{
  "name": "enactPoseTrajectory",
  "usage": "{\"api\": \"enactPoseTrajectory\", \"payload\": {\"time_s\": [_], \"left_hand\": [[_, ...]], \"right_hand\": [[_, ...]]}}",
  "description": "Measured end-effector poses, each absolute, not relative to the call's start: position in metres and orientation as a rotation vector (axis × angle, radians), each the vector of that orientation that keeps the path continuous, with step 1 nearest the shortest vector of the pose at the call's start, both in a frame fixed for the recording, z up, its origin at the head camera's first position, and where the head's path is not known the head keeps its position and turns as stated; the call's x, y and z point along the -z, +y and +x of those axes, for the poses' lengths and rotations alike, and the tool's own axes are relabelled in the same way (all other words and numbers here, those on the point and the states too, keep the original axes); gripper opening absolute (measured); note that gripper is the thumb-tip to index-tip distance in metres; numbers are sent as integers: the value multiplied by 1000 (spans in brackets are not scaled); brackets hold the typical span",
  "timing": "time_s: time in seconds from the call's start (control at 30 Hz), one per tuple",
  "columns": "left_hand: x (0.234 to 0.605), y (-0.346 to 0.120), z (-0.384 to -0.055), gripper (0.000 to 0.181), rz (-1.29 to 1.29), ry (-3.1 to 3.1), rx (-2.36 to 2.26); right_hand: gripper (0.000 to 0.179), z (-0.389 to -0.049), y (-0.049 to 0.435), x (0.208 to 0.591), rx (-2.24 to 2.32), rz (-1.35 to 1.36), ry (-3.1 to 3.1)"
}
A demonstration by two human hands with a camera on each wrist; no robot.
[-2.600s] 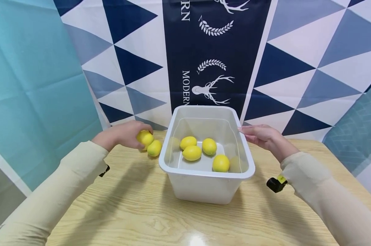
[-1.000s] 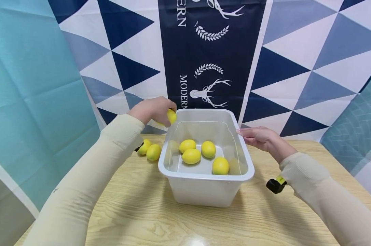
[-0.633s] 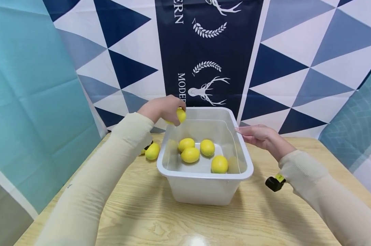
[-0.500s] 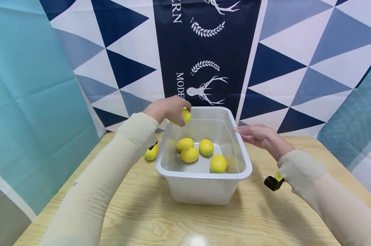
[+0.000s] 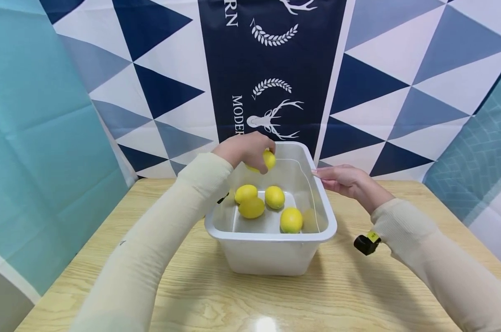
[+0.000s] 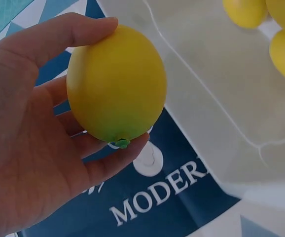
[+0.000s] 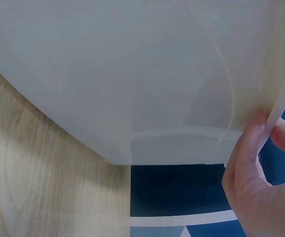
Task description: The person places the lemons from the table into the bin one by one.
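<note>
My left hand [image 5: 250, 150] holds a lemon [image 5: 269, 159] above the far left part of a white plastic tub [image 5: 271, 251]. In the left wrist view the thumb lies over the top of this lemon [image 6: 118, 84] and the fingers curl beneath it, near its green stem end. Several more lemons [image 5: 291, 220] rest on the tub's floor. At the tub's right side my right hand [image 5: 345, 180] grips the rim; the right wrist view shows thumb and fingers [image 7: 251, 143] on either side of the edge.
The tub stands on a wooden table [image 5: 184, 295]. Behind it hangs a patterned cloth [image 5: 271, 69], with a teal cloth [image 5: 34, 138] along the left. The left sleeve [image 5: 163, 230] covers the spot where lemons lay beside the tub.
The left hand has picked up a lemon from left of the tub, lifted it, and carried it right over the tub. The right hand stays at the rim. The view has shifted slightly.
</note>
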State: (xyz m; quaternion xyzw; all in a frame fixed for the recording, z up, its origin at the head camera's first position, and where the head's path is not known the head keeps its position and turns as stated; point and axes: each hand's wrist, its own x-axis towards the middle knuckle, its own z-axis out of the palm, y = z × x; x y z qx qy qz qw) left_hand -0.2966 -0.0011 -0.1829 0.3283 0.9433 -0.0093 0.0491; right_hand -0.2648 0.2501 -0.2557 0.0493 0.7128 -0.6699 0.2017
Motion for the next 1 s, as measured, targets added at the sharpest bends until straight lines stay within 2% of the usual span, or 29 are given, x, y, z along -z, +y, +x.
{"api": "enactPoseTrajectory", "payload": {"time_s": [0.43,0.7,1.0], "left_hand": [[212,19,-297,53,1001,2716,39],[223,22,-297,50,1002,2706,70],[226,23,-294,47,967,2669,69]], "right_hand": [[17,-260,247,255,1958,181,1929],[9,-261,246,254,1956,184,1950],[12,-260,246,254,1950,208,1973]]}}
